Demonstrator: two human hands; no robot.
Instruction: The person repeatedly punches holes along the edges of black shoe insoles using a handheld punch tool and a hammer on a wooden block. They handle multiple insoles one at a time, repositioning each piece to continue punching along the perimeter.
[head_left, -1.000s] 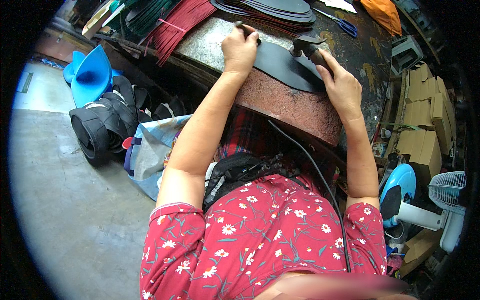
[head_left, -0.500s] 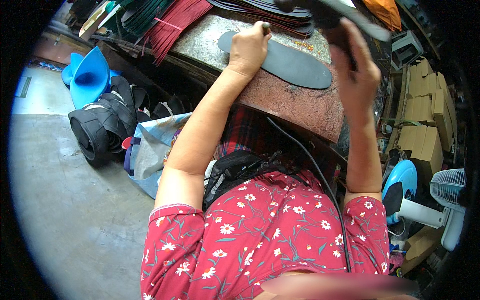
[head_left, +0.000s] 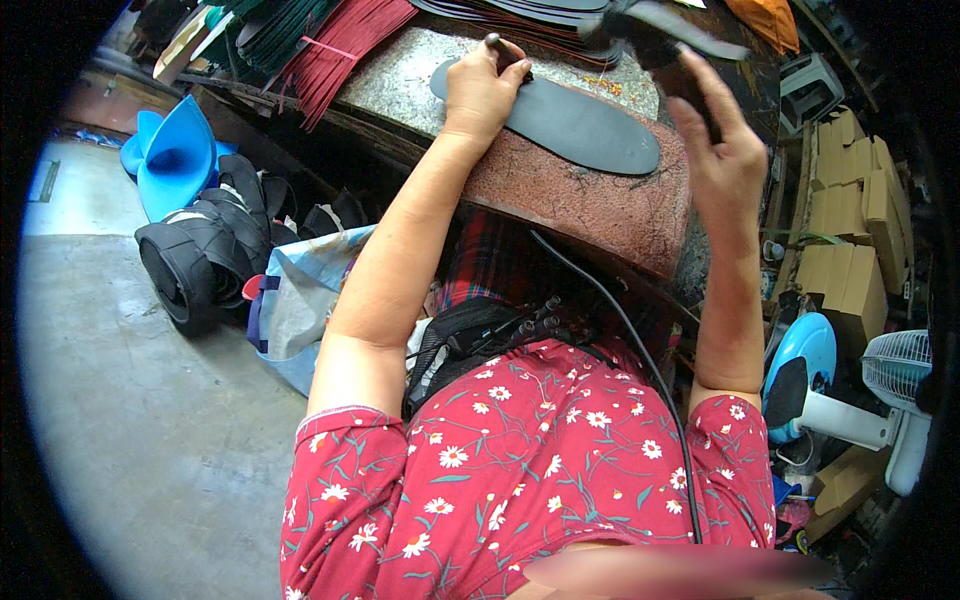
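Observation:
A grey shoe-sole-shaped sheet lies flat on the worktop, slanting from upper left to lower right. My left hand rests on its left part, fingers closed around a short dark rod-like punch held nearly upright. The punch's lower end is hidden behind my fingers. To the right, my right hand is raised, wrapped around the dark handle of a hammer. The hammer's head, blurred by motion, is above the worktop's far right part.
Bundled red strips and stacked dark sheets lie along the worktop's far side. Black rolls and a fabric bag stand at left. Cardboard boxes and a white fan are at right. A black cable hangs before me.
The hammer has shifted slightly left, and my right hand is a little lower. My left hand has moved slightly left, with the punch tilted differently and more of it showing.

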